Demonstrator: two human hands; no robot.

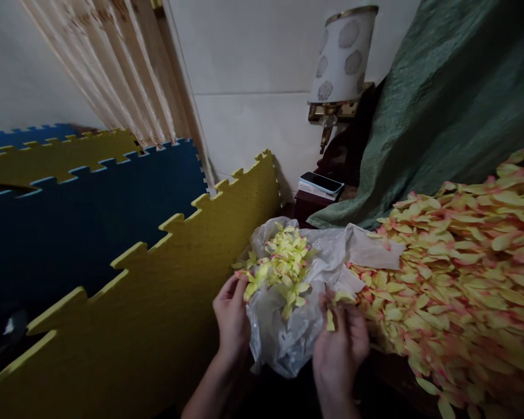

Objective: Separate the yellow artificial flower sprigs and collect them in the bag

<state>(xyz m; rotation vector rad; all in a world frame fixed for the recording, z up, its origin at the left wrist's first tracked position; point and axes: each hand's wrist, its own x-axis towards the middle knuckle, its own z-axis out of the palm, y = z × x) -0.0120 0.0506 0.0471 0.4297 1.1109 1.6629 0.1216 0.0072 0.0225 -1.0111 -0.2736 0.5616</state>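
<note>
A clear plastic bag [288,331] lies open in front of me, with a small heap of yellow-green petals [283,265] inside it. My left hand [232,317] grips the bag's left rim, fingers closed on the plastic. My right hand [340,337] is closed at the bag's right edge, pinching a yellow petal [330,320] and touching the plastic. To the right spreads a large pile of yellow and pink petals [463,273], reaching up to the bag.
Yellow foam puzzle mats [157,302] and a blue foam mat [91,221] stand upright on the left. A phone [321,182] lies on a small dark stand under a lamp [343,58]. Green cloth [441,116] drapes behind the petal pile. Curtain at upper left.
</note>
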